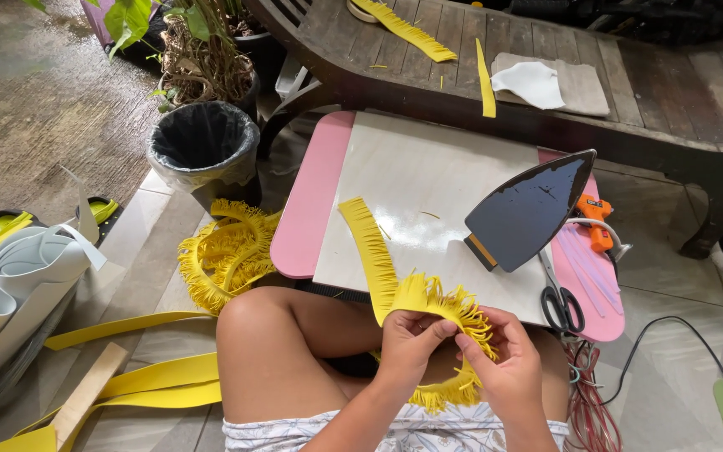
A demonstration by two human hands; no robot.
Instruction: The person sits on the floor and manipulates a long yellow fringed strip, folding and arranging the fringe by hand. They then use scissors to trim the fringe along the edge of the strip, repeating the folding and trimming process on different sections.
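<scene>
A long yellow fringed foam strip (370,243) runs from the white board (428,184) down into my lap, where it curls into a loop. My left hand (407,341) pinches the strip's solid edge near the top of the loop. My right hand (504,360) grips the fringed part of the loop just beside it, fingers closed on the fringe. Both hands are above my bare knees, close to the board's near edge.
An upturned iron (529,209) stands on the board, with scissors (561,305) and an orange glue gun (597,222) on the pink table (311,209) at right. A lined bin (202,142), a fringe pile (223,255), foam rolls (18,276) and a wooden bench (629,84) surround it.
</scene>
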